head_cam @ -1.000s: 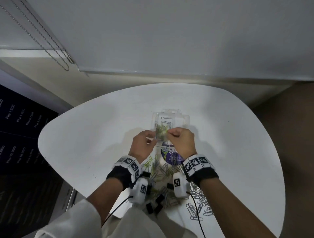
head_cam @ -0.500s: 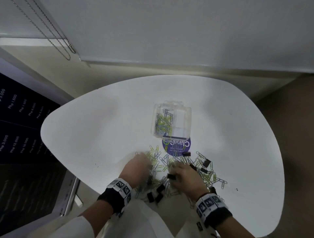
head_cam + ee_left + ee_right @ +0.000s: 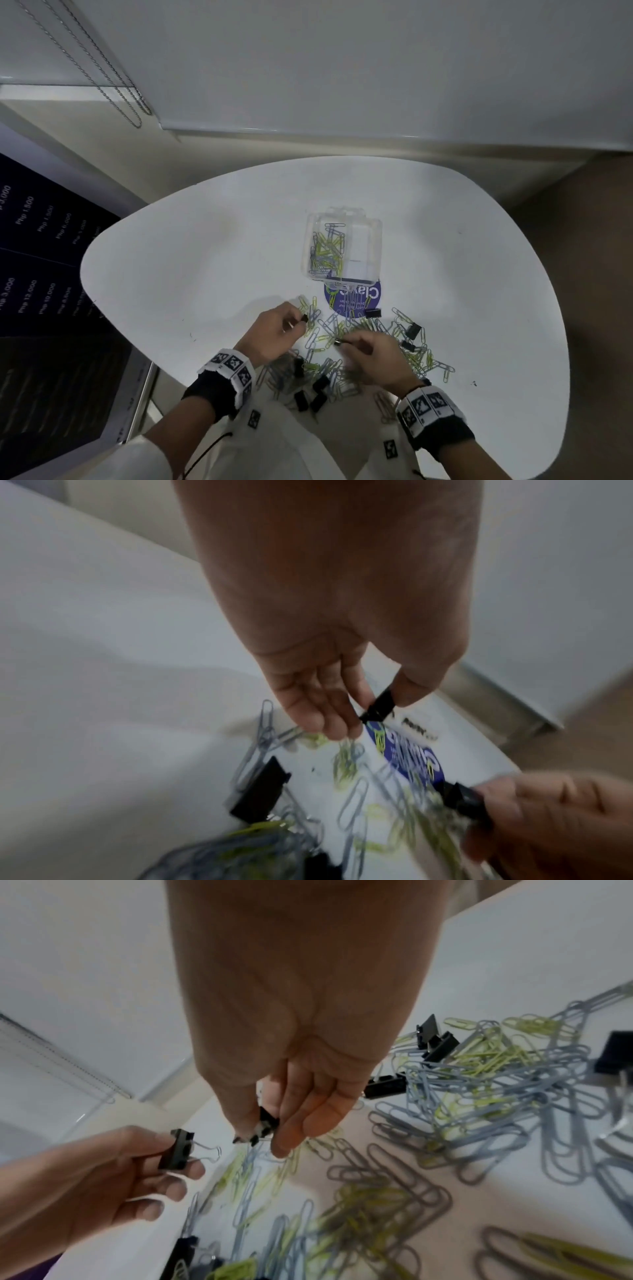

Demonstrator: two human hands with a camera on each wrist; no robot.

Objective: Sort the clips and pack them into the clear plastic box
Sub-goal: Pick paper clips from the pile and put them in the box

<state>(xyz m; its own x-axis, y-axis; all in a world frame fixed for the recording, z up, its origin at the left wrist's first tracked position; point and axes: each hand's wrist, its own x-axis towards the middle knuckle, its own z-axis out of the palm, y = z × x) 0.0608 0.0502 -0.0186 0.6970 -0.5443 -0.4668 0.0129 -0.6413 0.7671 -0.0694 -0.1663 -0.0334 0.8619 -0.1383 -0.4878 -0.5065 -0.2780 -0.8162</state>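
Observation:
A clear plastic box [image 3: 371,240] sits open mid-table, with grey and yellow paper clips [image 3: 325,250] in its left compartment. A loose pile of paper clips [image 3: 359,339] and black binder clips [image 3: 412,329] spreads across the near table. My left hand [image 3: 274,334] pinches a small black binder clip [image 3: 378,707] between thumb and fingers. My right hand [image 3: 373,356] pinches another black binder clip [image 3: 265,1125] just above the pile. Both hands hover close together, near side of the box.
A round purple label [image 3: 356,299] lies under the box's near edge. More binder clips [image 3: 310,399] lie by the white table's [image 3: 205,274] near rim. A wall and a window blind with a bead chain [image 3: 113,85] stand behind.
Both hands left the box, where they dropped paper clips, and came back to the pile. Each has now picked up a black binder clip.

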